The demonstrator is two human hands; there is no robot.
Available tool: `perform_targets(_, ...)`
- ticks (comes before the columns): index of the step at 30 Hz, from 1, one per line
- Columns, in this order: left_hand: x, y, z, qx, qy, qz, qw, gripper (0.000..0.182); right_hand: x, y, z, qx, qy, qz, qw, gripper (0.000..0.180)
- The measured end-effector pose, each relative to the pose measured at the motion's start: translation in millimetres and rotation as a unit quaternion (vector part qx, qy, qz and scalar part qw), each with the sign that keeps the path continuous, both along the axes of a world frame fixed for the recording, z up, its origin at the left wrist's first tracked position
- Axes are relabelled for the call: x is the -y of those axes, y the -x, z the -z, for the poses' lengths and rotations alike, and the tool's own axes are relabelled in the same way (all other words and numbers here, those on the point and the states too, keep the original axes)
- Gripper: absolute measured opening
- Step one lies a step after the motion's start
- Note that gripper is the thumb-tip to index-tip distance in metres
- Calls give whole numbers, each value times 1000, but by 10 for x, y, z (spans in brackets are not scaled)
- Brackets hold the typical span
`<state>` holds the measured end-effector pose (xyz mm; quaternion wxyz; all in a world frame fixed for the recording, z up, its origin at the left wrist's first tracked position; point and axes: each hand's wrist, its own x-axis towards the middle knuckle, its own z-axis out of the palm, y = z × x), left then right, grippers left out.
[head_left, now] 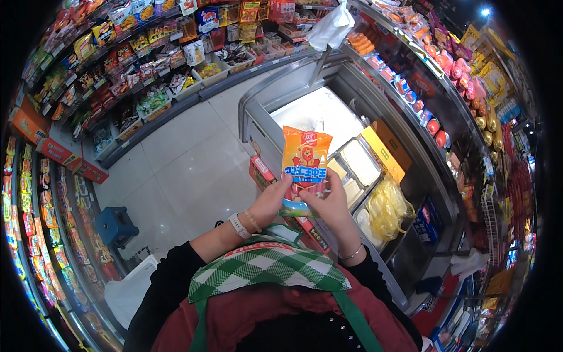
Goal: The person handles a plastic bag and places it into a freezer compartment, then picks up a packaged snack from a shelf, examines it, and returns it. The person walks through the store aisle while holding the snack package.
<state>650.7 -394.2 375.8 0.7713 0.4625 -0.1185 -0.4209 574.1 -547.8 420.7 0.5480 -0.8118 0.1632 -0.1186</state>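
Note:
An orange plastic packet of sausages (306,152) is held upright in front of me, its printed face towards the camera. My left hand (272,199) grips the packet's lower left edge, with a white watch and a beaded bracelet at the wrist. On the lower right edge, my right hand (330,200) has its thumb across the front; a bangle circles that wrist. Below the fingers, reddish sausages show through the clear part of the packet. Just beyond it, a metal counter (250,116) holds a broad white slab (323,114) and trays with pale blocks (360,162).
Yellow plastic bags (389,204) and a yellow-orange cardboard box (385,149) lie on the counter's right. White plastic bags (330,26) hang from a post. Packaged snacks fill shelves (145,57) at the upper left. A blue stool (116,226) stands on the tiled floor (184,163).

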Motion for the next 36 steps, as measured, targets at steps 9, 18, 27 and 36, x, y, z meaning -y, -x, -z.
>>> perform_targets(9, 40, 25, 20, -14, 9, -2, 1000, 53, -172, -30, 77, 30, 117, 26, 992, 67)
perform_targets(18, 102, -49, 270, -67, 24, -26, 997, 47, -97, -100, 269, 60, -93, 18, 994, 64)
perform_targets(27, 93, -22, 62, -155, 162, 42, 974, 43, 72, -49, 311, 26, -287, -42, 957, 49)
perform_targets(36, 251, 36, 133, 7, -19, -7, 1000, 53, -37, -9, 651, 48, -549, -1, 834, 52)
